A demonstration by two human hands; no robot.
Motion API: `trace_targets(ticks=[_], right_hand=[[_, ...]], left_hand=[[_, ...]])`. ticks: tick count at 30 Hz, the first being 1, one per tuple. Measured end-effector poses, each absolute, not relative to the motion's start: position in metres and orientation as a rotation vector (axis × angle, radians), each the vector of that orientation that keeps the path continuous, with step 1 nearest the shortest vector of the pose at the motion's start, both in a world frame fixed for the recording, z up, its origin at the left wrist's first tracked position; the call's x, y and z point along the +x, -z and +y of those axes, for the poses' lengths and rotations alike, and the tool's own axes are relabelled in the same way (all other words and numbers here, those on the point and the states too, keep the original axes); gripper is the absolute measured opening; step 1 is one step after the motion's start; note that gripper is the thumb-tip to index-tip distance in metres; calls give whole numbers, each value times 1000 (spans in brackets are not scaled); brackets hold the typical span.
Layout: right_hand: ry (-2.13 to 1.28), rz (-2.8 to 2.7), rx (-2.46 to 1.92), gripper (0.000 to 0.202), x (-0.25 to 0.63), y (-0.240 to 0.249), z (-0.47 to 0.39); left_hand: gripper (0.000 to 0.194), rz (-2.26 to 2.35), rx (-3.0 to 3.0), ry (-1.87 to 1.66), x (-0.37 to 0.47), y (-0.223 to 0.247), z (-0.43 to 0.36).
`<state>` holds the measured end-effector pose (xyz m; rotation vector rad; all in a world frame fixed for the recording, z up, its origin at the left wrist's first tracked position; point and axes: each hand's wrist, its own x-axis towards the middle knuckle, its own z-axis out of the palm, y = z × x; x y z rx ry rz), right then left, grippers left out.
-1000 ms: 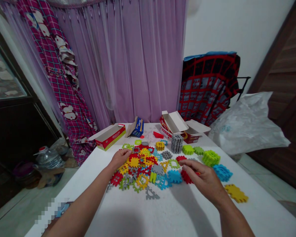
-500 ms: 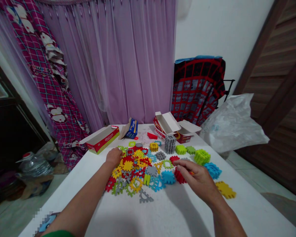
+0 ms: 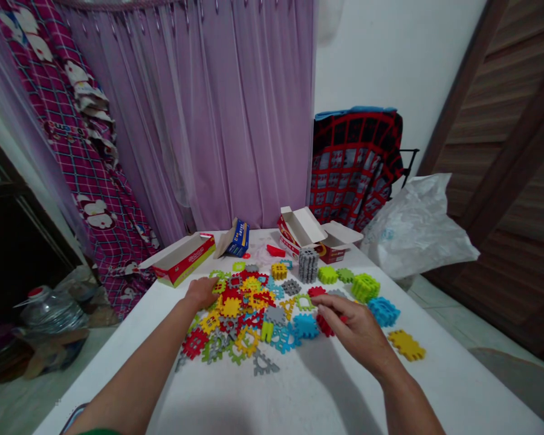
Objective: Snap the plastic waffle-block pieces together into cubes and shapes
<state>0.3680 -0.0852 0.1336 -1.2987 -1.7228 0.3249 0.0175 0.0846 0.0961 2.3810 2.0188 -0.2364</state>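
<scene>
A loose heap of gear-edged plastic pieces, with a yellow piece point(image 3: 231, 307) near its middle, covers the table's centre-left. My left hand point(image 3: 202, 292) rests at the heap's left edge, its fingertips at a lime piece point(image 3: 219, 285); its grip is too small to make out. Over a red stack point(image 3: 324, 325) is my right hand point(image 3: 351, 320), fingers curled and pointing left, near a lime window-like piece point(image 3: 304, 302). Whether it holds anything is hidden. To its right are a blue stack point(image 3: 384, 312), a lime stack point(image 3: 365, 287) and a yellow stack point(image 3: 407, 345).
Behind the pieces stand a grey stack point(image 3: 308, 266) and a yellow stack point(image 3: 279, 271). An open red box point(image 3: 190, 260), a blue box point(image 3: 240, 238) and more open cartons point(image 3: 299, 232) line the back. A white plastic bag point(image 3: 417, 226) hangs at the right edge.
The view has shifted slightly. My left hand has moved a little left and down along the heap's edge, and more of the red and grey pieces at the lower left shows. My right hand remains over the red stack.
</scene>
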Motion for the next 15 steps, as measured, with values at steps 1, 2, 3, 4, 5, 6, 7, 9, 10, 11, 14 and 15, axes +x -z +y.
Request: trace_targets(ticks=[1, 2, 3, 4, 5, 6, 7, 9, 10, 11, 14, 15], right_hand=[[-322, -1716, -1300, 28, 369, -133, -85], [-319, -1710, -1300, 28, 370, -133, -86], [-314, -1704, -1301, 28, 371, -134, -86], [-309, -1699, -1302, 28, 372, -134, -86], [-305, -1696, -1303, 28, 373, -134, -87], [-303, -1695, -1304, 28, 373, -135, -87], [-306, -1698, -1304, 28, 373, -135, -87], [-315, -1700, -1301, 28, 372, -135, -86], [-323, -1700, -1299, 28, 372, -135, -85], [-335, -1702, -1297, 28, 370, -134, -84], [-410, -1707, -1294, 28, 360, -129, -80], [-449, -1708, -1291, 28, 355, -126, -79]], left_hand=[[42, 2013, 2376, 249, 19, -96, 87], [39, 2012, 2370, 254, 20, -96, 89], [39, 2016, 2364, 251, 20, -96, 90], [40, 2025, 2358, 236, 19, -97, 91], [42, 2037, 2353, 209, 18, -97, 92], [44, 2050, 2347, 172, 16, -98, 92], [46, 2063, 2344, 123, 13, -99, 91], [48, 2075, 2346, -9, 9, -102, 86], [49, 2068, 2353, -87, 9, -104, 82], [51, 2054, 2363, -165, 10, -104, 75], [57, 1978, 2375, -386, 27, -101, 44], [58, 1949, 2351, -470, 36, -98, 31]])
